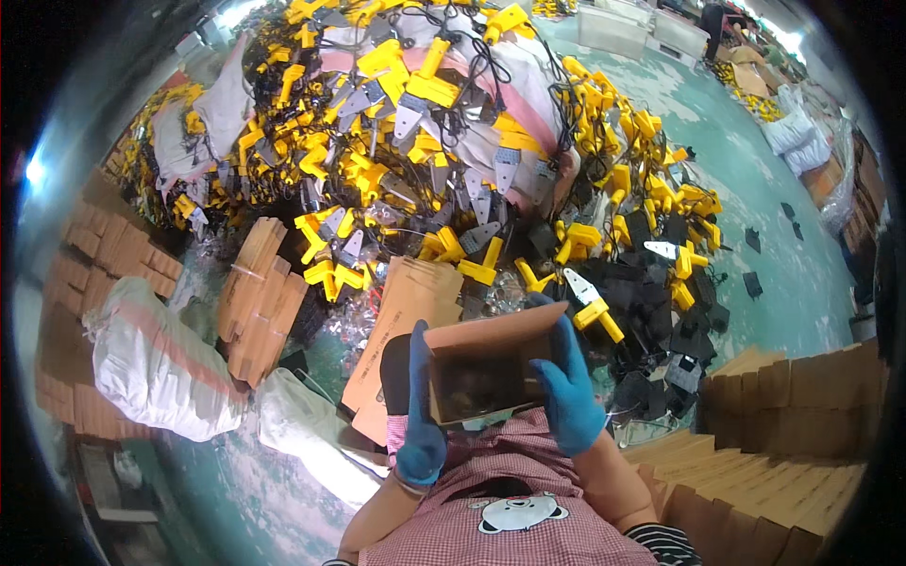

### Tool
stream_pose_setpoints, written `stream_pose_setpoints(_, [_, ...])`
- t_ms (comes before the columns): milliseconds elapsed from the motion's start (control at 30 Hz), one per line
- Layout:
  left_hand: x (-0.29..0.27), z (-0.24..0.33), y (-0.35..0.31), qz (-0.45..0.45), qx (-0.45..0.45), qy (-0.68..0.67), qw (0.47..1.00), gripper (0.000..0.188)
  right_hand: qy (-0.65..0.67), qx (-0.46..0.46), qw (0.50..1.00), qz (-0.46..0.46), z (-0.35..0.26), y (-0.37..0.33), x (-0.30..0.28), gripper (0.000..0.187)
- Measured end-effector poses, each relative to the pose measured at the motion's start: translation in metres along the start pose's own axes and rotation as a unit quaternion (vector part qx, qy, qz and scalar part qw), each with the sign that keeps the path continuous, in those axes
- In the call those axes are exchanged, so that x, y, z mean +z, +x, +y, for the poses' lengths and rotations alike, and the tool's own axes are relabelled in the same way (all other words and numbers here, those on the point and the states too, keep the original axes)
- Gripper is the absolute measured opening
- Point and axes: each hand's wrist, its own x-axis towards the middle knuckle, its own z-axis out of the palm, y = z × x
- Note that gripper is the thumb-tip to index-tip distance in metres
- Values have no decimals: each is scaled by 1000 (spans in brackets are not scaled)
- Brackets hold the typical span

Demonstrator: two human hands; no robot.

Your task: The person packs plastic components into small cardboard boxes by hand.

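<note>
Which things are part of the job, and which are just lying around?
In the job now:
box, held between left hand and right hand

Seemingly just lying about, not held (some may belong too):
yellow tools
black pieces
white sack
cardboard

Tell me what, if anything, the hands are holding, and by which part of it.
An open cardboard box, held by two opposite sides: the left hand is along its left side, the right hand at its right side.
</note>
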Motion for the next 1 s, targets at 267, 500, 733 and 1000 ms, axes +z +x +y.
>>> stream_pose_setpoints(267, [9, 11, 28, 28, 91, 25, 995, 43, -43, -97, 992, -63, -7, 0, -8, 39])
stream_pose_setpoints(500, [-50, 72, 59, -278, 213, 372, 859, 44, -395, -206, 875, -190, -50, -10, -13, 53])
stream_pose_setpoints(733, [-53, 95, 59, -354, 262, 415, 796, 47, -531, -259, 748, -302, -53, 4, 2, 50])
stream_pose_setpoints(1000, [-68, 83, 79, -285, 236, 367, 854, 39, -571, -329, 720, -219, -39, 38, 27, 49])
